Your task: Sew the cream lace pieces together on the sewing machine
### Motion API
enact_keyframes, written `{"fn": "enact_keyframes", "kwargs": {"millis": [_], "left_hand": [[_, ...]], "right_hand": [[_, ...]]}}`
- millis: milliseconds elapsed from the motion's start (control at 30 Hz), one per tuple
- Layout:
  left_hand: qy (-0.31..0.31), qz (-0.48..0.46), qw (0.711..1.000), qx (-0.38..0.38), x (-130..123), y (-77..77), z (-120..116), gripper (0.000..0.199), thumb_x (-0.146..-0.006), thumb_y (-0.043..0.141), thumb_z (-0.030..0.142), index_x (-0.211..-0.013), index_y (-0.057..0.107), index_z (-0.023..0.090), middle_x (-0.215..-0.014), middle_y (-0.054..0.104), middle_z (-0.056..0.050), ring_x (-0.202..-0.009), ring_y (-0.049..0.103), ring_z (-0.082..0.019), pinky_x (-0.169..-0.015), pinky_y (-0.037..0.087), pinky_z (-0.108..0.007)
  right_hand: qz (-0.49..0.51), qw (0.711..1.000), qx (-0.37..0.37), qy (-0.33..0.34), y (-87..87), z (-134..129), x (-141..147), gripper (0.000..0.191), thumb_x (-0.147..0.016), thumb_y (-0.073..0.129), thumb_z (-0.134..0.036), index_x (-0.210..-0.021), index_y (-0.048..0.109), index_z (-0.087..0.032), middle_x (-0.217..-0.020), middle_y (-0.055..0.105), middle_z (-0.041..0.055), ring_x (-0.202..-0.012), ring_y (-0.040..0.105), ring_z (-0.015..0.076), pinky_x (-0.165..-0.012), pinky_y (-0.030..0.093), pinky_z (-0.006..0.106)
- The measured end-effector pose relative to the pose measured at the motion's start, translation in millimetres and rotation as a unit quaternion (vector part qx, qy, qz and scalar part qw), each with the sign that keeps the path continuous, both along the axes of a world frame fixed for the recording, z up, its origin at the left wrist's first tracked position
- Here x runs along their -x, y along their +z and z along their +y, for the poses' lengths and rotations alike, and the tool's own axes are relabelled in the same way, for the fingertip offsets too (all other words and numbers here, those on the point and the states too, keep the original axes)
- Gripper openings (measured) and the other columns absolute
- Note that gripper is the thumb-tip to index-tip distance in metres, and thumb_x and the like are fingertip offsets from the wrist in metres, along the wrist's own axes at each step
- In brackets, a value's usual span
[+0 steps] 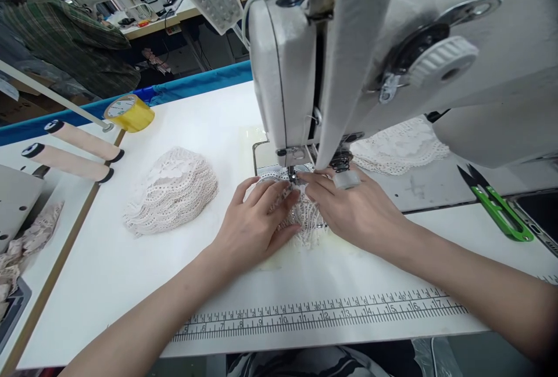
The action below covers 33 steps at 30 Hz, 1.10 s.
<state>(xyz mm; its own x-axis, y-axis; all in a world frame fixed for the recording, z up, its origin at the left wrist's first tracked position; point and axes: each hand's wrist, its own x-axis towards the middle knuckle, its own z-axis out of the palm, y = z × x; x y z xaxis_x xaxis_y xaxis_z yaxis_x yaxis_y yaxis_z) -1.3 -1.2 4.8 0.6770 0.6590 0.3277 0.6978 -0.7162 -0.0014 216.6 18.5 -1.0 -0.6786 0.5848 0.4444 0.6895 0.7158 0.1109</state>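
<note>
A piece of pale lace (pixel 308 214) lies under the presser foot (pixel 292 173) of a white sewing machine (pixel 288 75). My left hand (pixel 253 220) rests at the lace's left side, fingers bent over it and the thumb below, with lace between them. From the right, my right hand (pixel 357 208) holds the lace close to the needle, its fingertips pressed together and partly hidden behind the machine's parts. Left of my hands sits a heap of lace pieces (pixel 174 191). More lace (pixel 401 146) lies behind the right hand, under the machine arm.
Green thread snips (pixel 497 205) lie at the right beside a dark phone-like device (pixel 538 214). Two thread cones (pixel 72 162) and yellow tape (pixel 129 113) are at the left. A printed ruler (pixel 322 316) runs along the front edge. Another person's plaid sleeve (pixel 74 40) shows behind.
</note>
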Motion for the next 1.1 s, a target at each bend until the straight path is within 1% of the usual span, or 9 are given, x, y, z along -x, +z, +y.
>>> {"fn": "enact_keyframes", "kwargs": {"millis": [100, 300, 467, 567, 667, 900, 967, 1033, 1100], "left_hand": [[0.006, 0.014, 1.000, -0.011, -2.8, 0.1, -3.7, 0.046, -0.095, 0.051, 0.042, -0.132, 0.057, 0.015, -0.132, 0.062, -0.014, -0.127, 0.054, -0.028, -0.112, 0.033, -0.049], [0.020, 0.018, 0.999, -0.027, -8.2, -0.7, -6.2, 0.052, -0.095, 0.050, 0.049, -0.132, 0.057, 0.014, -0.131, 0.062, -0.015, -0.124, 0.057, -0.029, -0.113, 0.030, -0.052], [0.023, 0.028, 0.998, -0.045, -9.3, -0.4, -7.0, 0.053, -0.096, 0.047, 0.052, -0.130, 0.058, 0.014, -0.131, 0.062, -0.016, -0.123, 0.058, -0.029, -0.110, 0.032, -0.053], [0.024, 0.026, 0.998, -0.050, -9.0, -0.6, -7.1, 0.053, -0.096, 0.046, 0.053, -0.129, 0.059, 0.014, -0.130, 0.063, -0.016, -0.121, 0.059, -0.029, -0.110, 0.032, -0.053], [0.026, 0.020, 0.998, -0.045, -8.9, -0.9, -7.4, 0.053, -0.095, 0.046, 0.053, -0.130, 0.058, 0.014, -0.130, 0.062, -0.015, -0.122, 0.059, -0.029, -0.111, 0.031, -0.053], [0.035, 0.021, 0.999, -0.033, -6.6, -1.4, -9.0, 0.058, -0.094, 0.045, 0.057, -0.134, 0.054, 0.015, -0.135, 0.059, -0.016, -0.126, 0.055, -0.029, -0.111, 0.032, -0.054], [0.020, 0.008, 0.999, -0.044, -3.8, -0.9, -8.6, 0.056, -0.094, 0.048, 0.056, -0.131, 0.056, 0.015, -0.133, 0.061, -0.015, -0.124, 0.057, -0.028, -0.110, 0.035, -0.053], [-0.024, -0.009, 0.998, -0.062, -0.5, -0.1, -7.5, 0.052, -0.093, 0.051, 0.053, -0.125, 0.059, 0.013, -0.125, 0.066, -0.014, -0.116, 0.062, -0.026, -0.105, 0.042, -0.048], [-0.076, -0.022, 0.993, -0.084, 2.2, 0.5, -6.2, 0.045, -0.092, 0.055, 0.048, -0.117, 0.062, 0.011, -0.114, 0.071, -0.012, -0.106, 0.067, -0.023, -0.096, 0.051, -0.041]], "right_hand": [[-0.019, 1.000, -0.006, -0.011, 0.1, 1.3, -0.2, 0.027, -0.083, 0.047, -0.002, -0.089, 0.070, -0.014, -0.100, 0.073, 0.0121, -0.103, 0.060, 0.0260, -0.092, 0.041, 0.040], [-0.030, 0.999, 0.006, -0.020, 1.9, 1.5, 1.7, 0.026, -0.082, 0.049, -0.005, -0.094, 0.071, -0.015, -0.098, 0.073, 0.0114, -0.105, 0.060, 0.0272, -0.098, 0.039, 0.044], [-0.017, 1.000, -0.003, -0.020, 3.7, 1.8, 2.2, 0.027, -0.082, 0.049, -0.006, -0.098, 0.070, -0.012, -0.097, 0.074, 0.0124, -0.104, 0.062, 0.0268, -0.099, 0.039, 0.043], [-0.022, 1.000, -0.012, -0.017, 4.1, 2.2, 2.0, 0.026, -0.082, 0.048, -0.006, -0.095, 0.070, -0.012, -0.096, 0.074, 0.0122, -0.105, 0.062, 0.0258, -0.099, 0.038, 0.042], [-0.034, 0.999, -0.016, -0.020, 5.0, 2.3, 2.1, 0.025, -0.082, 0.048, -0.008, -0.093, 0.069, -0.013, -0.099, 0.074, 0.0115, -0.103, 0.062, 0.0254, -0.100, 0.037, 0.041], [-0.039, 0.999, -0.006, -0.019, 7.3, 0.0, 1.7, 0.023, -0.085, 0.049, -0.010, -0.099, 0.067, -0.011, -0.104, 0.073, 0.0123, -0.103, 0.062, 0.0265, -0.100, 0.038, 0.044], [-0.017, 1.000, -0.008, -0.005, 6.9, -0.9, 1.4, 0.025, -0.086, 0.048, -0.008, -0.102, 0.066, -0.010, -0.104, 0.073, 0.0117, -0.099, 0.063, 0.0250, -0.097, 0.040, 0.043], [0.012, 1.000, -0.006, 0.025, 6.5, -1.7, 0.9, 0.027, -0.085, 0.046, -0.003, -0.103, 0.065, -0.011, -0.101, 0.073, 0.0093, -0.088, 0.064, 0.0207, -0.089, 0.044, 0.038], [0.034, 0.998, 0.002, 0.061, 7.2, -2.5, 0.0, 0.028, -0.084, 0.043, 0.001, -0.095, 0.065, -0.013, -0.094, 0.073, 0.0066, -0.078, 0.063, 0.0167, -0.079, 0.045, 0.033]]}}
